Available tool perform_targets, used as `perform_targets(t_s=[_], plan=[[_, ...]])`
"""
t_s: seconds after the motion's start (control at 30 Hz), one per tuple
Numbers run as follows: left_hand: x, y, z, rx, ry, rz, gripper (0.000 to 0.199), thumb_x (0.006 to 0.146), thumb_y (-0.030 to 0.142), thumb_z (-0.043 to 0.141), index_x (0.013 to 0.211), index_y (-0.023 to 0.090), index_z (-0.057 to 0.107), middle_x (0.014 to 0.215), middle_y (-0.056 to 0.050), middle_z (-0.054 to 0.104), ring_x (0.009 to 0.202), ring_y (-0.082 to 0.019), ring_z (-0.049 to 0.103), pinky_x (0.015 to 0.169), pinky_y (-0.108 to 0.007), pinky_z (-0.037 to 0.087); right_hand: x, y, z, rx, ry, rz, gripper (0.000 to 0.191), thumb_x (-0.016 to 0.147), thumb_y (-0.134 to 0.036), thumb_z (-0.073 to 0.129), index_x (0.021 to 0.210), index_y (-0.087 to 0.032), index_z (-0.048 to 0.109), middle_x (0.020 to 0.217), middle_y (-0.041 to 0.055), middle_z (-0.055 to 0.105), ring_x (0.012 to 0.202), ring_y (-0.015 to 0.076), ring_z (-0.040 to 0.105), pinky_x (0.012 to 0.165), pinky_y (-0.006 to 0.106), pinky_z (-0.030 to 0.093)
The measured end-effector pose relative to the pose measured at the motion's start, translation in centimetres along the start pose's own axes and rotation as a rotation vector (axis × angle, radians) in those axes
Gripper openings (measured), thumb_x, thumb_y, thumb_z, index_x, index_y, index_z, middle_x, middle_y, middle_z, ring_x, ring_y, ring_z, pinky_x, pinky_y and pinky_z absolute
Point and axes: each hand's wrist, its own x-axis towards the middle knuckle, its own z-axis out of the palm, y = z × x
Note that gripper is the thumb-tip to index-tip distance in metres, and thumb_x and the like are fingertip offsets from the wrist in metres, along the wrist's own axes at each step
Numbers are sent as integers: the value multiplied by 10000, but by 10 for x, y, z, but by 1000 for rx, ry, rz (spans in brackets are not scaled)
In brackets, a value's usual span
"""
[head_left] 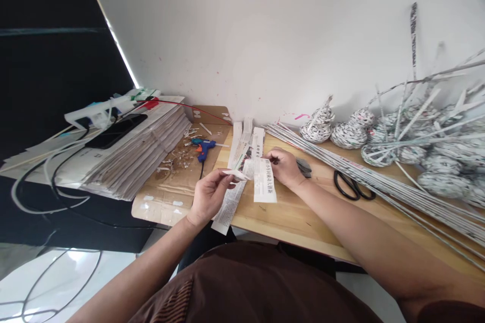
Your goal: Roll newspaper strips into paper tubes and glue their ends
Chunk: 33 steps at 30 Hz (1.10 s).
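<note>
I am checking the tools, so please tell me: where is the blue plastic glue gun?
In the head view, the blue plastic glue gun lies left of centre on the brown cardboard sheet, just beyond the person's bare left hand.

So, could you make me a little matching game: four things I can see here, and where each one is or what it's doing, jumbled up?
Things:
1. Glue gun
2. Phone
3. Scissors
4. Left hand

Places or states:
A. Lying on the stacked paper
B. Pinching a paper strip
C. Beside the long paper sticks, black handles showing
D. Blue, on the cardboard

Right pairs: 1-D, 2-A, 3-C, 4-B
</note>
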Motion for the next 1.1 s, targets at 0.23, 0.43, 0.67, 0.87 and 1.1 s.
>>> perform_targets(t_s=[0.23, 0.43, 0.67, 0.87, 1.1], plan=[[13, -6, -18, -10, 121, 39, 191, 900, 371, 574, 942, 189, 612, 853, -16, 665, 712, -126, 630, 649, -247, 546, 19, 13, -6, 369, 241, 237, 259, 732, -441, 715, 705, -209, 603, 632, -34, 621, 552, 121, 538, 521, 238, 452], [23, -1, -19, 114, -241, -42, 535, 969, 485, 350, 784, 148, 723, 809, -88, 728, 778, -182, 665, 763, -298, 521, 31, 7, -19, 585, 294, 374, 304, 876, -522, 562, 823, -223, 561, 684, 4, 643, 574, 152, 615, 490, 269, 515], [83, -15, 13, 433, -299, 23, 235, 857, 375, 592, 921, 192, 726, 898, -33, 753, 809, -175, 682, 714, -254, 532, 23, 3, -23, 752, 187, 397, 423, 819, -587, 624, 785, -166, 613, 643, 12, 611, 523, 122, 593, 442, 216, 489], [140, -33, 51, 658, -301, 101, 253, 871, 244, 550, 1074, 195, 692, 1103, -60, 721, 1007, -191, 655, 901, -287, 493, 21, 4, -20, 741, 132, 345, 475, 773, -624, 650, 740, -151, 627, 635, 24, 619, 531, 135, 605, 445, 224, 477], [186, -57, 89, 835, -269, 63, 295, 782, 174, 633, 1072, 145, 676, 1121, -149, 687, 1130, -291, 578, 1000, -399, 405, 23, 7, -21, 782, 103, 374, 480, 761, -615, 662, 760, -135, 640, 626, 26, 619, 537, 139, 604, 467, 230, 477]])
